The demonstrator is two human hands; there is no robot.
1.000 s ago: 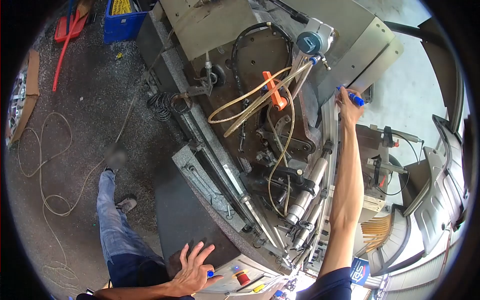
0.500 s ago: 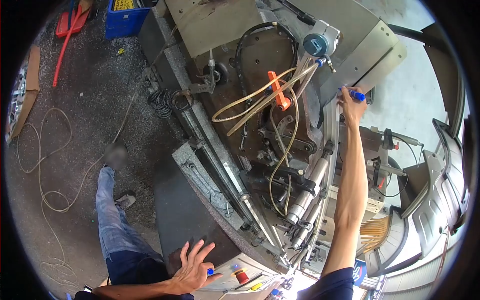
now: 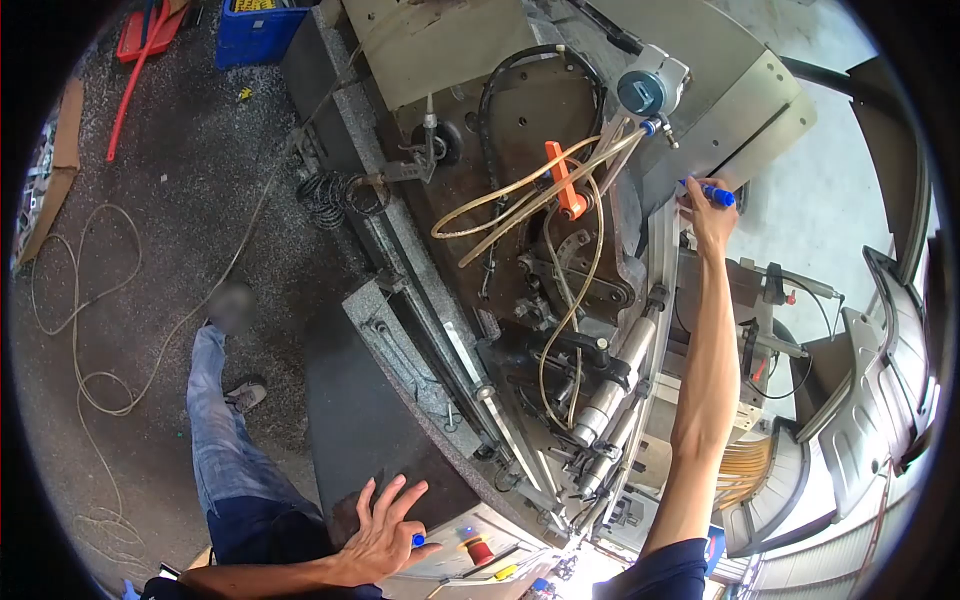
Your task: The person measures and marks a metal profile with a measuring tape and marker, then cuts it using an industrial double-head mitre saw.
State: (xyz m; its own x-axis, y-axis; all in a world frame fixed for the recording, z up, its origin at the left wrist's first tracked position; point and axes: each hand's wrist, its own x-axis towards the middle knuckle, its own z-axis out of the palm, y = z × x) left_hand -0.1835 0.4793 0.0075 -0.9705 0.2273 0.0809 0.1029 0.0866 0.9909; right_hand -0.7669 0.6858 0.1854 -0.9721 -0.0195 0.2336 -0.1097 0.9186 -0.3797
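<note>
One marker (image 3: 722,197), likely light, rigid, best held mid-barrel: right hand (image 3: 712,228) pinches it, two o'clock; left hand (image 3: 374,546), seven o'clock, holds blue cap (image 3: 417,541).

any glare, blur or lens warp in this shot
Head view: strong wide-angle warp with curved black edges; head view: white glare washes out detail beside the right sleeve; head view: a round blurred patch at the end of the jeans leg; head view: left-hand floor dim.
</note>
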